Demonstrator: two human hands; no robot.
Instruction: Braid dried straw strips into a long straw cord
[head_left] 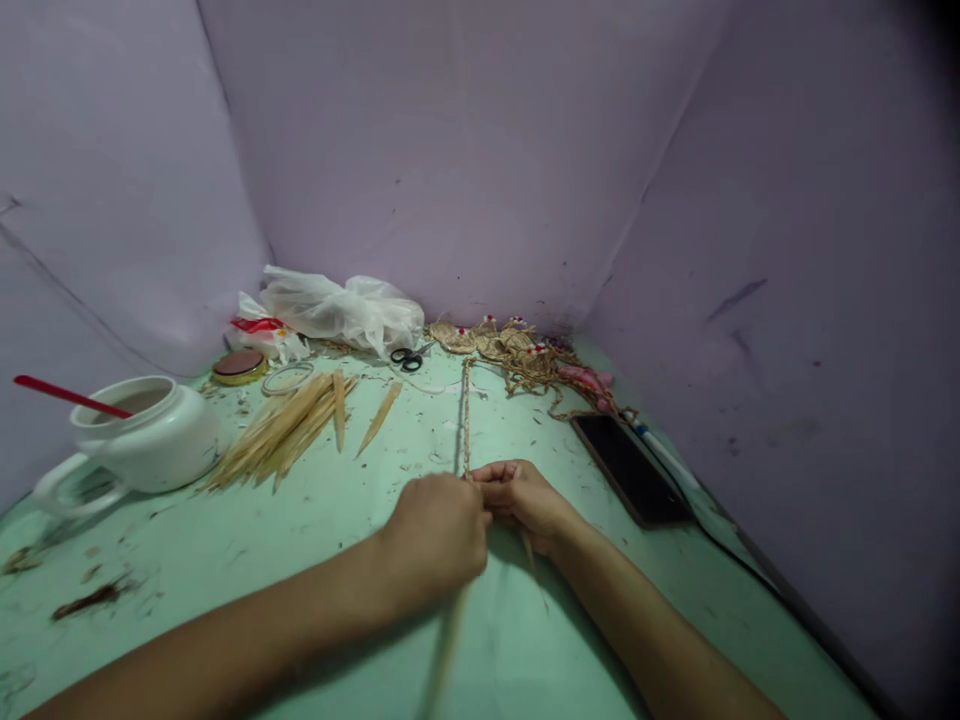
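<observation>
A thin braided straw cord (466,410) runs straight toward me from the back of the green table. At its near end my left hand (441,525) is closed, back of the hand up, with a blurred loose strand hanging below it. Touching it from the right, my right hand (521,500) pinches the cord's end between thumb and fingers. A short straw strand (534,565) trails beneath the right hand. The exact grip of the left fingers is hidden behind the hand.
Flat straw strips (289,430) lie left of the cord. Beyond them are scissors (410,358), a plastic bag (352,312) and a round tin (240,366). A white pot (161,440) stands far left. Woven straw pieces (502,345) lie at the back, a phone (630,468) right.
</observation>
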